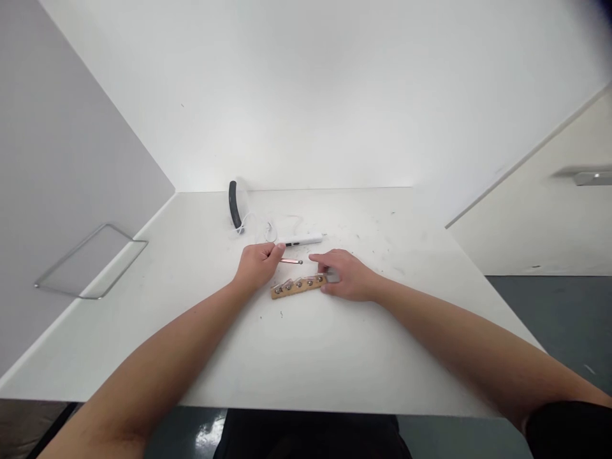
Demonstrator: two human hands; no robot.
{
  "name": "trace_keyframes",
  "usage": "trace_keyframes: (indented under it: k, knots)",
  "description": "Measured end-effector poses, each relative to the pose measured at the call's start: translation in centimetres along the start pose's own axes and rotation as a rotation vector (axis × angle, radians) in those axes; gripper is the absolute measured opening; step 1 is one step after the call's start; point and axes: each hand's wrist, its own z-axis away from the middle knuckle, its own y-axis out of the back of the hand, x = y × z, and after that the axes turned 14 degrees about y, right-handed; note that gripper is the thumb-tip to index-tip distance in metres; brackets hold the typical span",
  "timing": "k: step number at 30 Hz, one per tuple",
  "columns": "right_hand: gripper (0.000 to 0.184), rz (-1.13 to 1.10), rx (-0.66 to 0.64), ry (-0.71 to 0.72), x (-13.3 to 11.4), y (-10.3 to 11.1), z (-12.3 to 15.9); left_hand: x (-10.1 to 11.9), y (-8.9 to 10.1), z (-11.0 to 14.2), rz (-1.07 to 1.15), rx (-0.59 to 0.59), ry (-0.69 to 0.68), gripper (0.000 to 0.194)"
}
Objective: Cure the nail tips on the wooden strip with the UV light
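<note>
My left hand [258, 264] pinches the end of a thin pink-and-metal rod [291, 261], which points right across the white table [296, 344]. My right hand [347, 275] lies over the end of a wooden strip [296, 287] set with a row of metal balls, and a grey block [333, 276] shows at that end. I cannot tell whether this hand grips the strip. Just beyond the rod lies a white electronic device [301, 241] with a white cable [258, 224].
A curved black-and-clear object [234, 204] stands at the table's back edge. A metal wire frame [90, 261] sits on the grey left wall. Small dark specks dot the tabletop. Dark floor [549, 319] shows beyond the right edge, below a cabinet handle [593, 178].
</note>
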Motion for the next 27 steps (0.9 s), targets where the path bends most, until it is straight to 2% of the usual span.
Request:
trace_keyframes:
  k: [14, 27]
  knots:
    - [0.057, -0.002, -0.01, 0.004, 0.0, 0.1, 0.1, -0.3, 0.7, 0.2, 0.091, 0.031, 0.072, 0.045]
    - [0.055, 0.006, -0.068, -0.047, 0.2, 0.3, 0.2, -1.6, 1.6, -1.8, 0.123, 0.073, 0.11, 0.052]
